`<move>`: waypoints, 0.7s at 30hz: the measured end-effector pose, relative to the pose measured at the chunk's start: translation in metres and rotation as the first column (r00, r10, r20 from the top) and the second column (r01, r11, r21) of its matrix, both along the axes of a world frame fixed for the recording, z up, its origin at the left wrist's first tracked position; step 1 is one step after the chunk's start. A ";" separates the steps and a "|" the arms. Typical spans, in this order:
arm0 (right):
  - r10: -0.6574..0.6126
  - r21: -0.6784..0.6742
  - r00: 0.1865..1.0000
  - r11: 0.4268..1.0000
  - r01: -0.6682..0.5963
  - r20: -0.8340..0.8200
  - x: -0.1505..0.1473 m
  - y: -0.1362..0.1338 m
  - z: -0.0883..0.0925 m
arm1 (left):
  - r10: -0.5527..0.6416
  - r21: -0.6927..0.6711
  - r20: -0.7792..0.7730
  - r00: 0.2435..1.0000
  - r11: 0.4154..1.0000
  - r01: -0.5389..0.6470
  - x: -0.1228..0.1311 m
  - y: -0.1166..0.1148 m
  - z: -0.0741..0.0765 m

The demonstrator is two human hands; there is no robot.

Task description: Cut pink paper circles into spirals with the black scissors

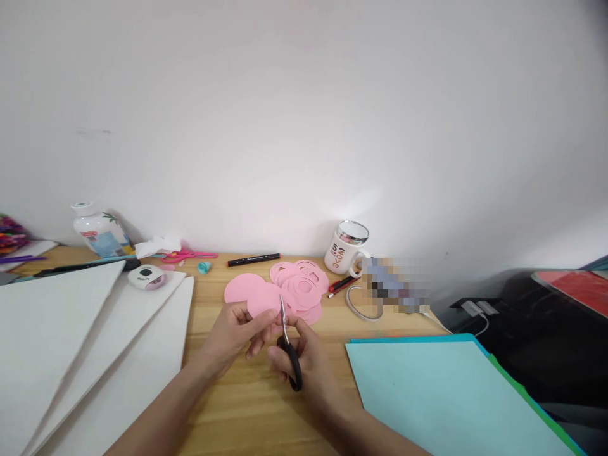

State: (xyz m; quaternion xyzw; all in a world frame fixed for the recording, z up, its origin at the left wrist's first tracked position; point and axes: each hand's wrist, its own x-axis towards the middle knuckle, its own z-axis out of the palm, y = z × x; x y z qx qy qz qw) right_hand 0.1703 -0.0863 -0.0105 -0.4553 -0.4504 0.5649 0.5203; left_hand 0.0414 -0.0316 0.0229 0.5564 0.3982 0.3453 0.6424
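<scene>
A pair of black-handled scissors [295,368] is gripped by the right hand [311,360] at the lower centre of the frame, its blades pointed upward at the right edge of a pink paper disc [263,299]. That disc is pinched at its lower edge between the thumb and fingers of the left hand [230,334]. Another pink disc [241,287] is partly covered by it. Just right, pink cut pieces [304,285] are heaped on the bench [237,396]. Beyond them, a black marker [254,259] and a white mug [342,253] are seen. White sheets [52,342] are spread at lower left, pale blue sheets [446,386] at lower right.
</scene>
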 end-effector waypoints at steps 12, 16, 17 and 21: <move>0.012 0.034 0.997 0.999 -0.010 -0.070 0.001 0.000 0.005 | -0.002 0.066 -0.153 0.988 0.998 0.012 -0.003 -0.001 0.000; 0.019 0.042 0.994 0.999 -0.015 -0.104 0.002 0.001 0.008 | 0.005 0.065 -0.137 0.991 0.998 0.004 -0.003 -0.001 0.001; 0.025 0.039 0.995 0.999 -0.021 -0.101 0.002 0.002 0.007 | 0.010 0.067 -0.134 0.991 0.998 -0.001 -0.002 -0.001 0.001; 0.042 0.042 0.993 0.998 -0.038 -0.107 0.005 0.002 0.001 | 0.016 0.092 -0.133 0.991 0.996 -0.003 -0.003 -0.001 0.002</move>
